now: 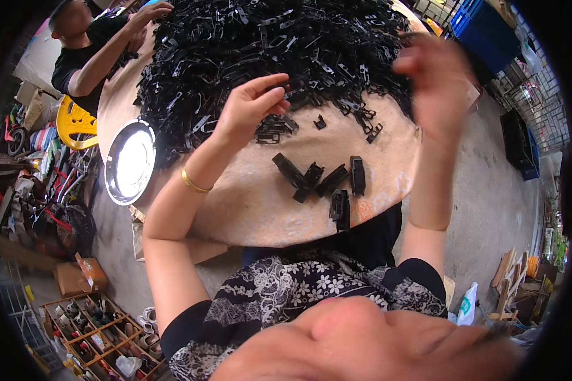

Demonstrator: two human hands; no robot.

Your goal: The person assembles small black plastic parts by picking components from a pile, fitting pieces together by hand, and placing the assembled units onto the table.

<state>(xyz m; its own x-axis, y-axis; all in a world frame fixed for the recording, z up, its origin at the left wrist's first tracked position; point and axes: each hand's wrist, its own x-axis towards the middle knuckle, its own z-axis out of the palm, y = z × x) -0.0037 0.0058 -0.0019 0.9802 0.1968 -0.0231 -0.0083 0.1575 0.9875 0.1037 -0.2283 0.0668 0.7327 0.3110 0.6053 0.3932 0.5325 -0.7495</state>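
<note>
A large heap of thin black plastic parts [235, 57] covers the far side of the round table. At the heap's near edge my left hand [251, 105] is closed, thumb and forefinger pinched on a small black plastic part that hardly stands out from the pile. Raised by the table's right edge, my right hand [437, 79] is smeared by motion, so its fingers and anything in them cannot be made out. Between my arms lie several bundles of black parts [340, 209], seemingly stacked together, near the front edge. One small loose part [320, 122] lies just beyond them.
A shiny round metal basin [131, 162] stands at the left of the cloth-covered table [248, 216]. Across from it, another person [86, 60] reaches toward the heap. A yellow stool [76, 124] and a shoe rack [102, 336] are on the left, blue crates [483, 32] at the far right.
</note>
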